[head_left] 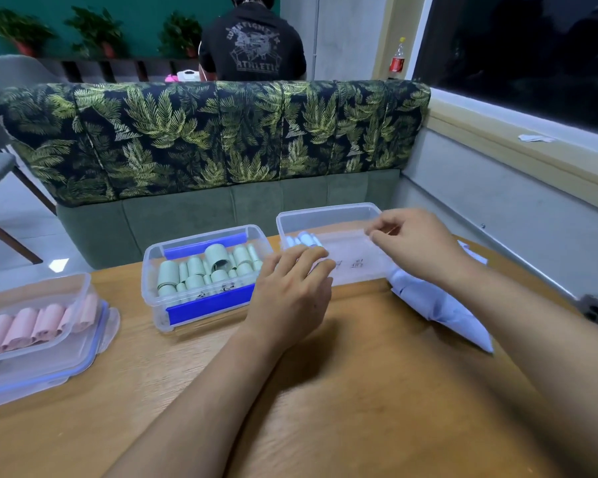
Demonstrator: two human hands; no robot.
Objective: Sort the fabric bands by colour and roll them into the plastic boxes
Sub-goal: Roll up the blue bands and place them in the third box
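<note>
Three clear plastic boxes stand on the wooden table. The left box (94,305) holds pink rolled bands (25,327). The middle box (152,291) with blue clips holds several green rolls (201,270). The far box (328,213) holds light blue rolls (306,239). My left hand (290,288) rests with straight fingers on that box's near left corner. My right hand (418,241) is over the box's right side, its thumb and fingers pinching the end of a pale blue band (346,236) stretched across the box. A pile of loose light blue bands (442,305) lies at the right.
A lid (49,381) lies under the pink box. A leaf-patterned sofa (214,139) stands behind the table, with a person in a black shirt (252,46) beyond it. A window ledge (518,146) runs along the right, with a bottle (397,60) at its far end.
</note>
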